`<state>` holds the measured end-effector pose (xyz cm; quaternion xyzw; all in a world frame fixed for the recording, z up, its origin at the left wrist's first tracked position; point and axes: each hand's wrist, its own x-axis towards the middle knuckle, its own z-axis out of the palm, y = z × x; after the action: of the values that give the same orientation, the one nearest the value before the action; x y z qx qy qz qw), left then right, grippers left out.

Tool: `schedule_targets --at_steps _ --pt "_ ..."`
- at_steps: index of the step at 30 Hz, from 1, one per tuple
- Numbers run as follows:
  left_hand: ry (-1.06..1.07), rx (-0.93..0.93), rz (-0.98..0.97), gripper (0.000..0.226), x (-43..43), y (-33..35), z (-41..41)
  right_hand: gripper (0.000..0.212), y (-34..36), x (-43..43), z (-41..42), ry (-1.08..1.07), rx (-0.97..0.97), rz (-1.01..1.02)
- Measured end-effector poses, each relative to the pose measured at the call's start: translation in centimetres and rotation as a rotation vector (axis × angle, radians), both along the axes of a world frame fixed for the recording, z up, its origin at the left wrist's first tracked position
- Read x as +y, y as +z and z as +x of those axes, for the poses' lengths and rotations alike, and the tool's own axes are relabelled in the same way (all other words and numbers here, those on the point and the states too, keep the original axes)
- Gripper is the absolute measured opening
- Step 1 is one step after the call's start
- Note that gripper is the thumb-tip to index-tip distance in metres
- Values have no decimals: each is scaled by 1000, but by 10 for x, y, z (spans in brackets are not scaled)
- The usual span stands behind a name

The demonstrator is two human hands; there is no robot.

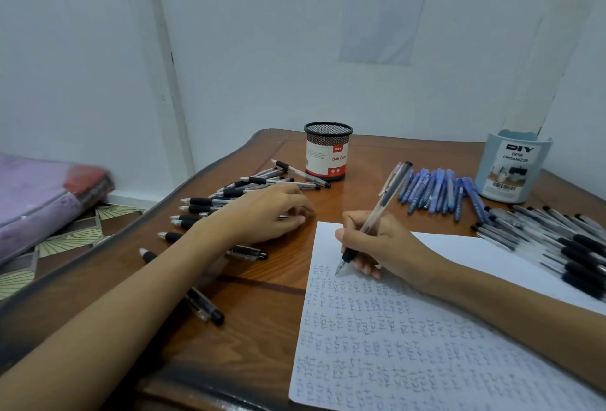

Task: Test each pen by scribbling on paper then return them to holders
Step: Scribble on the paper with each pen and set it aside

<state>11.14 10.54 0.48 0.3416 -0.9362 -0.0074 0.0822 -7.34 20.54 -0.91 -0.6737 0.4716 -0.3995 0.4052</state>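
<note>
Pale painted walls (262, 49) meet behind a glossy brown wooden counter (269, 312); fan-patterned floor tiles (65, 240) lie left.

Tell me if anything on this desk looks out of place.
Nothing is damaged or spilled. No pens stick out of the mesh cup or blue organizer; they lie in loose heaps on the table, and one stray pen sits apart beside the left forearm.
</note>
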Motion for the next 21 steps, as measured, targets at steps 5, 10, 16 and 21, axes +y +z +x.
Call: schedule_targets --at_steps 5,10,16,21 --pt "2 -12 -11 32 0 -1 0 34 -2 0 1 8 60 -54" --pt "-7 -5 -2 31 -1 -1 0 35 -2 -1 -1 -8 48 -61" --pt "-5 -27 -4 33 1 -1 -1 35 -4 -1 -1 -30 22 -127" --pt "-4 -30 -4 34 1 0 -1 34 -3 -2 -1 -12 16 -80"
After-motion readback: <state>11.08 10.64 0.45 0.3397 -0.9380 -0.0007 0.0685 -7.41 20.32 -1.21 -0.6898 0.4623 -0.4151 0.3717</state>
